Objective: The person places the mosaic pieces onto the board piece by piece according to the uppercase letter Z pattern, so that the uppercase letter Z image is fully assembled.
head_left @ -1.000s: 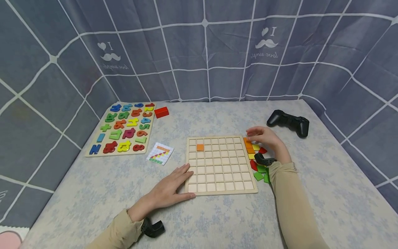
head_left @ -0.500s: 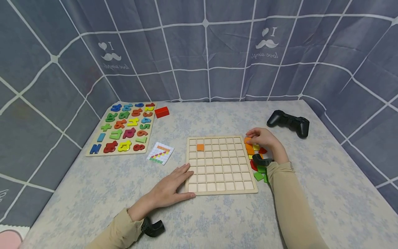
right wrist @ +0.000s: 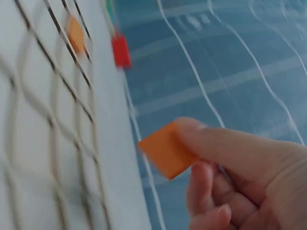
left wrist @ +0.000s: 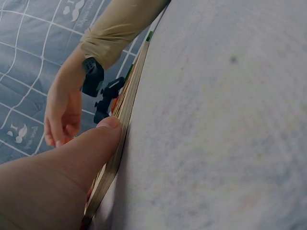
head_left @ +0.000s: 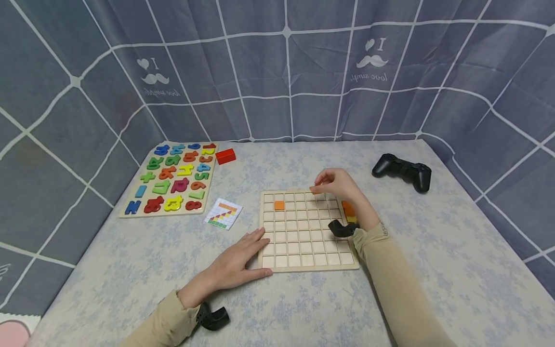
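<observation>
A square orange tile [right wrist: 168, 151] is pinched between thumb and fingers of my right hand [head_left: 340, 185], which hovers over the far edge of the wooden grid board [head_left: 299, 236]. One orange tile [head_left: 279, 205] lies in a cell near the board's far left corner. My left hand [head_left: 236, 260] rests at the board's near left side, fingers straight, with the thumb [left wrist: 103, 139] against its edge. Right of the board, orange and yellow tiles [head_left: 348, 209] show partly; my right forearm hides the other pieces there.
A small pattern card [head_left: 223, 214] lies left of the board. Farther left is a letter and number puzzle board [head_left: 145, 193], with a red block [head_left: 225, 156] beside it. A black game controller [head_left: 402, 172] lies at the back right. A grid-patterned curtain [head_left: 286, 72] surrounds the table.
My right hand has lifted an orange tile from the pile on the right and moved left over the board's far edge. The left hand has stayed in place.
</observation>
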### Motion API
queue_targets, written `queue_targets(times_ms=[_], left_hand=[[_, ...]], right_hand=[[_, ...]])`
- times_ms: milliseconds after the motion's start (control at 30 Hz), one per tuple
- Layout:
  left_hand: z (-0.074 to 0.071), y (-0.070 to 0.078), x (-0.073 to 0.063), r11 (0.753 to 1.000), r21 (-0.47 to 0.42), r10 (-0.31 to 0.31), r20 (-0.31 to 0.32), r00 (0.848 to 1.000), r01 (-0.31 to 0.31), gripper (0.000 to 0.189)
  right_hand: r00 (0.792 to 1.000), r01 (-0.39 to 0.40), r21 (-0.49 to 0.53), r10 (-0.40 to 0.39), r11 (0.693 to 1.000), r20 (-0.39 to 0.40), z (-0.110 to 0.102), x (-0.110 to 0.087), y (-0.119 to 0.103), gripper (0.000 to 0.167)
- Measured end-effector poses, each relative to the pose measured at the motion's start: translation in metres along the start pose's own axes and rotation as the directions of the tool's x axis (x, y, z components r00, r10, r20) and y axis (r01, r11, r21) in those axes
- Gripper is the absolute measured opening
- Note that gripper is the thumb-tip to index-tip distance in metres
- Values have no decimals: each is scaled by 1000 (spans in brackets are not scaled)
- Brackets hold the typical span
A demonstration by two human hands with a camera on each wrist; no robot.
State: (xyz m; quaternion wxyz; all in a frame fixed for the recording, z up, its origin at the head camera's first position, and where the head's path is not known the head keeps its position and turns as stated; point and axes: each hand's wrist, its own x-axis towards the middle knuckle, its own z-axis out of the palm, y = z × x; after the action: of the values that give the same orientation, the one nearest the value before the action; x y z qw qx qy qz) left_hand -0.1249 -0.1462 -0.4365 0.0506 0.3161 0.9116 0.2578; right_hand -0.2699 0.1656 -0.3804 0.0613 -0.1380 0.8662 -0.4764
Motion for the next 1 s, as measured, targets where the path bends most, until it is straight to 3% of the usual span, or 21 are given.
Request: queue_targets(times_ms=[100,300,533,667,800,1000], left_hand=[[-1,1,0,1000,-6,-5,10,1000,5,79],[-1,3,3,1000,-6,-30,47,998,30,79],[-2,2,3,1000,3,-19,40,999,19,80],[-3,2,3,1000,5,-17,34,999,17,79],[-3,2,3,1000,5,-23,40,999,23,79],[-2,1,1,1000,7,-7,24,1000,7,78]], right_hand=[[999,38,24,-39,999,35,22,5,-10,17],[992,62,-71,-54,996,112,54,11,-6,14],[989,38,-136,-18,990,148,61,11,0,15],[980,78,-177,-43,981,196,62,12,1,16],[963,139,-121,-105,983,249,57,12,3,25],[946,107,73,-124,992,299,34,9,5,42]])
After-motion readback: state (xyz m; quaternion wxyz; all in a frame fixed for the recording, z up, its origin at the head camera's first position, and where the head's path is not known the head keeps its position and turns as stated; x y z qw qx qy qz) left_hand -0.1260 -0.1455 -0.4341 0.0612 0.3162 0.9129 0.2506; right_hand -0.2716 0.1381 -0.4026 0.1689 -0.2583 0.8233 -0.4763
